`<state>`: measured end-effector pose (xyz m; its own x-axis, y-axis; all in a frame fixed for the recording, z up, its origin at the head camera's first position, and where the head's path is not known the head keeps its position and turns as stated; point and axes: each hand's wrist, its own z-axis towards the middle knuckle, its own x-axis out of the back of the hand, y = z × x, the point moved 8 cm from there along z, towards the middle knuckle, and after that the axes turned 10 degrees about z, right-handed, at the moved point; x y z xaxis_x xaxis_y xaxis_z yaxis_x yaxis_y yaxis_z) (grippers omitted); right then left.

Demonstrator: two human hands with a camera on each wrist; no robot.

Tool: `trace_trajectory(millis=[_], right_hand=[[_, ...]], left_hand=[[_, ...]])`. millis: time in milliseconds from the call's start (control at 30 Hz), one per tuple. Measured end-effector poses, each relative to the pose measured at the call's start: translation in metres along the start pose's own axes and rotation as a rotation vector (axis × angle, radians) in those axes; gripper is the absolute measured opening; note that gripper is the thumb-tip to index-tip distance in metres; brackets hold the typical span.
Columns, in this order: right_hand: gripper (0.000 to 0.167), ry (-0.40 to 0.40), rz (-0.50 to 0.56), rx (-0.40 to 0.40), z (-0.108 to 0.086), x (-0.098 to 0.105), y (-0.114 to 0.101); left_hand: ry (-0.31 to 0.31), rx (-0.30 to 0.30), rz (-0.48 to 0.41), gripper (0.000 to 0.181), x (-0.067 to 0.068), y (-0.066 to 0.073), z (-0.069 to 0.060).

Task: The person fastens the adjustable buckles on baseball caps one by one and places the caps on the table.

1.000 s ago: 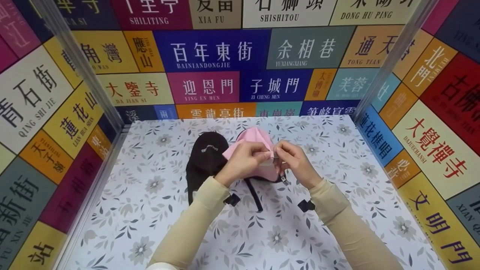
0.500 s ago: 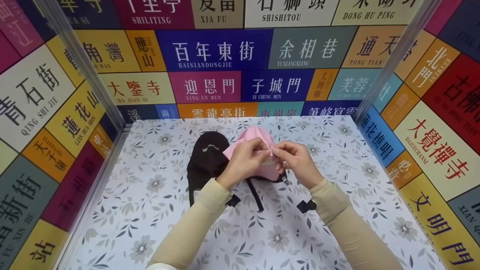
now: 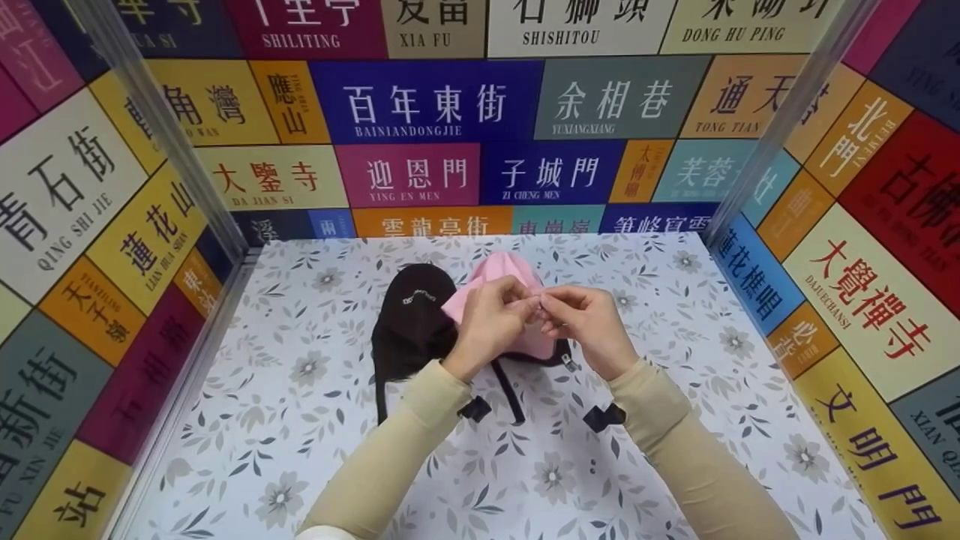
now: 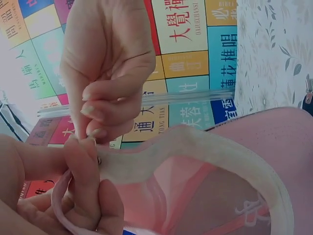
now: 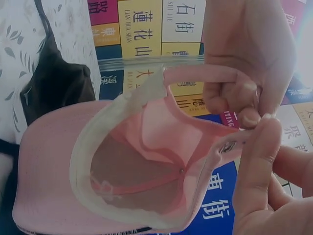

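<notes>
A pink cap (image 3: 499, 271) is held up above the patterned table, its hollow inside facing the wrist cameras. My left hand (image 3: 491, 319) pinches the pink strap (image 5: 205, 73) at the back of the cap, which loops past its fingers. Fingertip to fingertip with it, my right hand (image 3: 592, 322) pinches the strap's other side, near a small metal buckle (image 5: 226, 146). The fingertips hide the exact spot where the strap ends meet. Inside the cap runs a pale sweatband (image 4: 215, 144).
Left of the cap lies a black fabric item (image 3: 412, 330) with silver lettering. A black strap (image 3: 508, 391) and a metal zip pull (image 3: 568, 363) show below the cap. Walls of colourful printed signs (image 3: 427, 101) enclose the floral-patterned table (image 3: 300, 442) at the back and sides.
Both hands have shifted slightly to the left, and the fingertips have drawn closer together at the strap. The cap has barely moved; the black item stays where it was.
</notes>
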<state>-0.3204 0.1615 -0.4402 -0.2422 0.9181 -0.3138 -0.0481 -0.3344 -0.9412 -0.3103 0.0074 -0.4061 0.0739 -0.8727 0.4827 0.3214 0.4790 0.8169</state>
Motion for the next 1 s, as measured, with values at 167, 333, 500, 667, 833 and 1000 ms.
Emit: trace_trajectory(millis=[167, 333, 500, 667, 833, 1000], right_hand=[[0.029, 0.016, 0.047, -0.013, -0.001, -0.003, -0.002], [0.027, 0.073, -0.009, -0.028, -0.002, 0.000, -0.002], [0.028, 0.088, -0.063, -0.060, -0.003, 0.002, 0.002], [0.027, 0.067, -0.047, -0.083, -0.004, 0.002, 0.006], [0.025, 0.069, 0.002, -0.095, -0.004, 0.006, 0.008], [0.025, 0.073, 0.030, -0.089, -0.005, 0.008, 0.009]], left_hand=[[0.013, -0.014, -0.042, 0.008, 0.001, 0.001, 0.001], [-0.009, -0.158, 0.042, 0.017, -0.003, 0.008, -0.003], [0.000, -0.355, 0.207, 0.022, -0.008, 0.018, -0.009], [0.040, -0.423, 0.293, 0.016, -0.009, 0.021, -0.013], [0.042, -0.449, 0.344, 0.016, -0.010, 0.022, -0.014], [0.041, -0.465, 0.347, 0.017, -0.009, 0.022, -0.013]])
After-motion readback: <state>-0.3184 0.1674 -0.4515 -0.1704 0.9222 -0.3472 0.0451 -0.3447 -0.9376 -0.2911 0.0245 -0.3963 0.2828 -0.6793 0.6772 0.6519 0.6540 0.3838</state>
